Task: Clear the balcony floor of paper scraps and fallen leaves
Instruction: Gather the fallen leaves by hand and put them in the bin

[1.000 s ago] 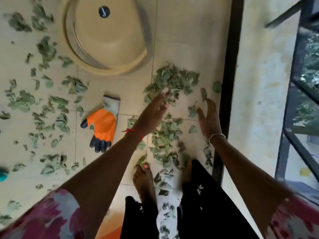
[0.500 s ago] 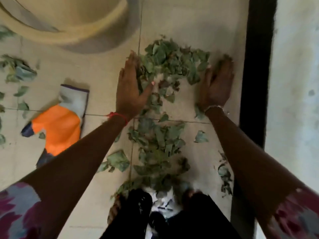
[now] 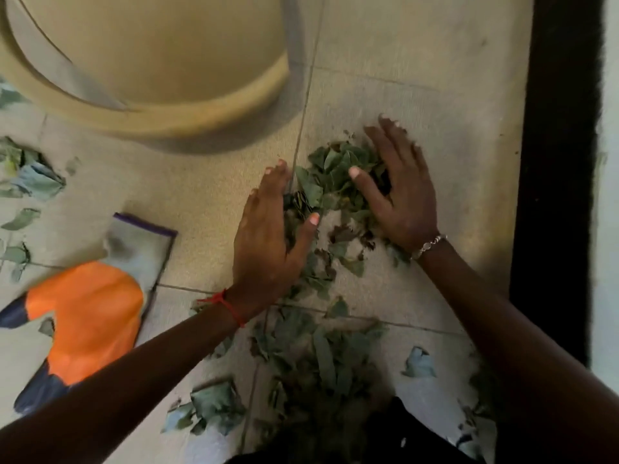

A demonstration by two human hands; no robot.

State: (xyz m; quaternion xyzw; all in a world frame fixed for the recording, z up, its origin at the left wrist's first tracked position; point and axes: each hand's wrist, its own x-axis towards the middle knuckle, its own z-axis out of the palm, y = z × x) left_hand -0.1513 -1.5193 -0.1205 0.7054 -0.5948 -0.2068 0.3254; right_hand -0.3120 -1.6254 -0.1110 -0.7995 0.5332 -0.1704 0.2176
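A small heap of green-grey fallen leaves (image 3: 335, 175) lies on the beige tiled floor (image 3: 207, 189) between my two hands. My left hand (image 3: 271, 229) presses against the heap's left side, fingers straight and together. On the heap's right side rests my right hand (image 3: 398, 189), fingers spread over the leaves, thumb pointing inward. A longer trail of leaves (image 3: 318, 349) runs from the heap back toward my legs. More loose leaves (image 3: 30, 179) lie at the far left.
A large cream plastic tub (image 3: 160, 82) stands just behind and left of the heap. An orange and grey work glove (image 3: 83, 309) lies on the floor to the left. A black door frame strip (image 3: 556, 162) borders the floor on the right.
Both hands have moved inward and pushed the spread leaves into a tighter heap. The view has moved closer to the floor.
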